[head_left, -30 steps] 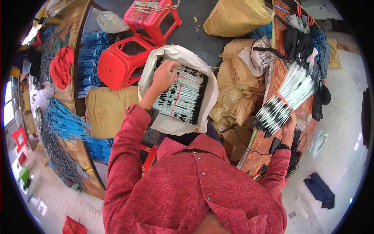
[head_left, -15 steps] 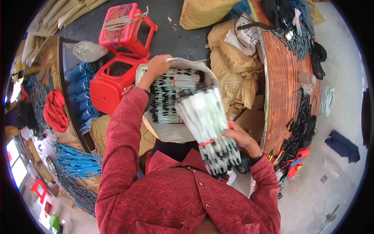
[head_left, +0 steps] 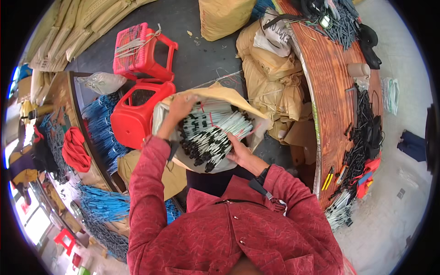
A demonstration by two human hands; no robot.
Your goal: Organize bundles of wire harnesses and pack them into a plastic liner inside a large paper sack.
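An open paper bag (head_left: 257,110), tan outside with a pale lining, stands in front of my body. Bundles of thin white strips with black ends (head_left: 195,120) lie inside it. My left hand (head_left: 181,111) is closed on the bag's rim at the left, its fingertips slightly blurred. Within the bag's mouth, my right hand (head_left: 243,153) grips another bundle of white strips (head_left: 224,130), which rests slanted over the others. My right thumb lies on this bundle; the other fingers are mostly hidden beneath it. Red ties show around the bundles.
Two red plastic stools (head_left: 133,120) stand at the left, beside blue strip bundles (head_left: 104,121). Brown sacks (head_left: 270,87) are piled to the right. A wooden bench (head_left: 327,96) there carries black strips (head_left: 362,133), yellow-handled pliers (head_left: 327,178) and a cup (head_left: 359,70).
My right hand has brought its bundle from the bag's right side leftward into the bag. My left hand and the near rim have shifted down slightly, and the bag's far edge now folds outward.
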